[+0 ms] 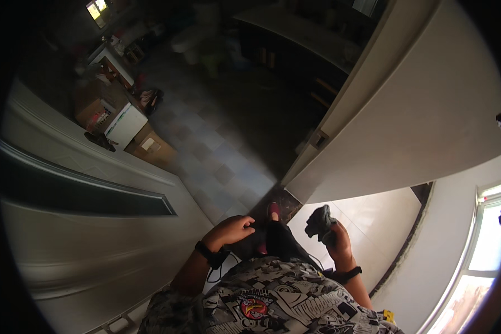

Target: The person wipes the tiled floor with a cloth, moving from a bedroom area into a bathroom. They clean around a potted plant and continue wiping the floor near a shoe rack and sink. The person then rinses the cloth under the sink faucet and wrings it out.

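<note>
My right hand (339, 245) is closed around a crumpled dark grey cloth (320, 223), held up at the lower right of the view. Nothing shows in my left hand (230, 231), which hangs in front of my body with its fingers loosely curled and a little apart. Each wrist has a black band on it. Between the hands, my foot in a red shoe (273, 210) stands by a dark stone threshold (284, 203) in a doorway.
An open door (121, 234) with a dark glass panel lies to the left, a white wall (401, 117) to the right. Beyond the doorway are a tiled floor (217, 154), cardboard boxes (154, 146), shoes (150, 99) and a dark cabinet (292, 62). A bright window (486, 234) is at the far right.
</note>
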`<state>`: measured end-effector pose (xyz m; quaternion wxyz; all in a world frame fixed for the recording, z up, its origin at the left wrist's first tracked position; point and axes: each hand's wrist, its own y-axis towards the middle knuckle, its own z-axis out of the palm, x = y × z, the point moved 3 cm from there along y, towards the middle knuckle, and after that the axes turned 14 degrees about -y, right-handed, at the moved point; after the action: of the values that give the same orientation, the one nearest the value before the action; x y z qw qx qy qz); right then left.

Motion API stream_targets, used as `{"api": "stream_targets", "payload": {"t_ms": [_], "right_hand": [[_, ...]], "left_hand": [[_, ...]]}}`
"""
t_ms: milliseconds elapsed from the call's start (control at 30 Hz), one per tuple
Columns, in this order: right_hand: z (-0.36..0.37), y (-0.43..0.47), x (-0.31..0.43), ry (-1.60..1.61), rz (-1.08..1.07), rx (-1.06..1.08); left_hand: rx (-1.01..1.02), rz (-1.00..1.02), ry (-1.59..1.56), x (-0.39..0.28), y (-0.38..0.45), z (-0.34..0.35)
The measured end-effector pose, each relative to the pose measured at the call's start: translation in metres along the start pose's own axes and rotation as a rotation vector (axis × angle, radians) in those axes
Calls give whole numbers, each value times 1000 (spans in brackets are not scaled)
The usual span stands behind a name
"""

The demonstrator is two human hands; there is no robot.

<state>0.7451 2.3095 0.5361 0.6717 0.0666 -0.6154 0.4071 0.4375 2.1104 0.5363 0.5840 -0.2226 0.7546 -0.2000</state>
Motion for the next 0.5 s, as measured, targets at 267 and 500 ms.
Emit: {"api": "stream_targets", "payload": {"t_ms": [267,500], "right_hand": [[95,190,73,-417,-307,346],[167,279,110,-425,-292,382]], "left_hand": [[-182,68,26,-49,6,-82],[-270,-21,-208,-76,42,-150]]}}
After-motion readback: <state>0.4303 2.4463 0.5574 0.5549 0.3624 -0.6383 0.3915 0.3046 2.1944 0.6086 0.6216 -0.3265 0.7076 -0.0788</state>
